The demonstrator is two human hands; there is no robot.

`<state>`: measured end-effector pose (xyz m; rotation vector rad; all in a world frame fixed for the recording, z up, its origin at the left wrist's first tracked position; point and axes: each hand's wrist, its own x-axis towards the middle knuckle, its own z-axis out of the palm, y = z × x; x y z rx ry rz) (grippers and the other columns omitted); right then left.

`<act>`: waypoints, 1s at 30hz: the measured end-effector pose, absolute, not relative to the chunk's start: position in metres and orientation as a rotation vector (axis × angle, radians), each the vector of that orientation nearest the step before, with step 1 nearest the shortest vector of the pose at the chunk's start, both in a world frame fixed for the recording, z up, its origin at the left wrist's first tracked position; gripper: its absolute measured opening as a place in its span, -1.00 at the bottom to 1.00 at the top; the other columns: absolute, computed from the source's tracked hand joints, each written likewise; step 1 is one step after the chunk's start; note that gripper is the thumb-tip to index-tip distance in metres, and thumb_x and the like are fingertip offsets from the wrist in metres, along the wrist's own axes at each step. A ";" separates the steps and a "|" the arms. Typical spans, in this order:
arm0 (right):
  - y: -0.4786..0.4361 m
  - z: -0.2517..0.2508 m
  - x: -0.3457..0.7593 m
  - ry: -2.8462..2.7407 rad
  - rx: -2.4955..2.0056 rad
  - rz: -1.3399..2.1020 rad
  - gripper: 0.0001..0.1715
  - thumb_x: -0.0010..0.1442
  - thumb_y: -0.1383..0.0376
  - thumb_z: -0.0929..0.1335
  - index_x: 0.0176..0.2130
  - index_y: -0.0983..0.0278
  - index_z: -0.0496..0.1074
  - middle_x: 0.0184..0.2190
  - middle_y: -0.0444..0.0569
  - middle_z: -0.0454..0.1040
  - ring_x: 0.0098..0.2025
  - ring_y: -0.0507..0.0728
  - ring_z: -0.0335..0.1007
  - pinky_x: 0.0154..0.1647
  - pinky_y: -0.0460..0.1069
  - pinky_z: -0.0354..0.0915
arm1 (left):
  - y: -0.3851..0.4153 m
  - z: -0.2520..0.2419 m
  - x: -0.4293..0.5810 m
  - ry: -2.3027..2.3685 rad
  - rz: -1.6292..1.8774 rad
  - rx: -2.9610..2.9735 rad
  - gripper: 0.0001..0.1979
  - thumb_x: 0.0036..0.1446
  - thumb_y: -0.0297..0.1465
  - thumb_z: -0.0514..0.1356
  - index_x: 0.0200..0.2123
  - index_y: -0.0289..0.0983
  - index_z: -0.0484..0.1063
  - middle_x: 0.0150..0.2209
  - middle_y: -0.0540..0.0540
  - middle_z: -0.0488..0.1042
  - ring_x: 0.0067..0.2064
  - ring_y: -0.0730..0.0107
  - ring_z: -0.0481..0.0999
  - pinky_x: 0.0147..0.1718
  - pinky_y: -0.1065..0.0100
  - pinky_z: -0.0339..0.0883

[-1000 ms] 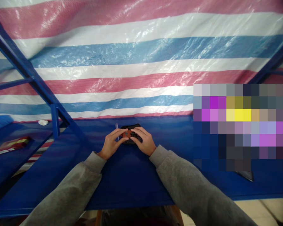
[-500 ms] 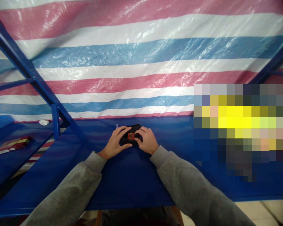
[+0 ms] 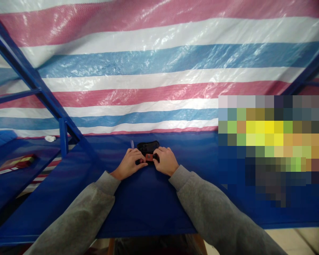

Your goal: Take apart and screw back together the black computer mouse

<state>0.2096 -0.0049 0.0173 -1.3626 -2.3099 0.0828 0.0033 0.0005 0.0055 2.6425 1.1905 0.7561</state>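
Both my hands meet at the middle of a blue table [image 3: 143,205]. My left hand [image 3: 129,163] and my right hand [image 3: 165,160] are closed, pinching a small red and black part [image 3: 149,157] between their fingertips. Just behind the part lies a black oval case [image 3: 148,146] flat on the table. A thin pale stick [image 3: 132,144] shows above my left hand's fingers; I cannot tell whether the hand holds it. Grey sleeves cover both forearms.
A striped red, white and blue tarpaulin [image 3: 159,71] hangs behind the table. A blue metal frame [image 3: 62,136] stands at the left, with a red box [image 3: 14,164] and a white scrap [image 3: 50,138] on the side shelf. A pixelated block [image 3: 273,148] covers the right.
The red part has come down from above the black case to just in front of it. Both hands drew slightly nearer to me, uncovering the case.
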 end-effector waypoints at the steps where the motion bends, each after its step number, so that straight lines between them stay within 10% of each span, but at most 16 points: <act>1: -0.005 0.016 0.209 -2.315 -1.368 0.085 -0.83 0.02 0.31 0.37 -0.29 0.27 0.40 -0.27 0.02 0.46 -0.21 0.18 0.35 -0.17 0.05 0.13 | 0.000 0.006 0.004 1.182 0.753 2.643 -0.76 0.11 -0.16 0.19 -0.42 -0.20 0.48 -0.44 0.00 0.48 -0.27 0.32 0.39 -0.22 0.25 0.09; 16: -0.001 0.008 0.209 -2.256 -1.383 0.154 -0.83 0.10 0.28 0.36 -0.25 0.27 0.41 -0.27 -0.01 0.46 -0.22 0.14 0.36 -0.19 0.01 0.17 | 0.008 -0.007 -0.004 1.615 0.911 2.651 -0.70 0.22 -0.30 0.06 0.00 -0.18 0.39 0.06 -0.21 0.32 0.15 0.07 0.24 0.04 0.05 0.15; 30: -0.001 0.007 0.207 -2.213 -1.341 0.162 -0.86 0.18 0.27 0.30 -0.28 0.28 0.42 -0.31 -0.02 0.44 -0.25 0.13 0.34 -0.19 0.01 0.18 | 0.011 -0.009 -0.004 1.644 0.873 2.605 -0.83 0.22 -0.36 0.06 -0.19 -0.19 0.42 0.06 -0.17 0.30 0.14 0.11 0.27 0.03 0.09 0.21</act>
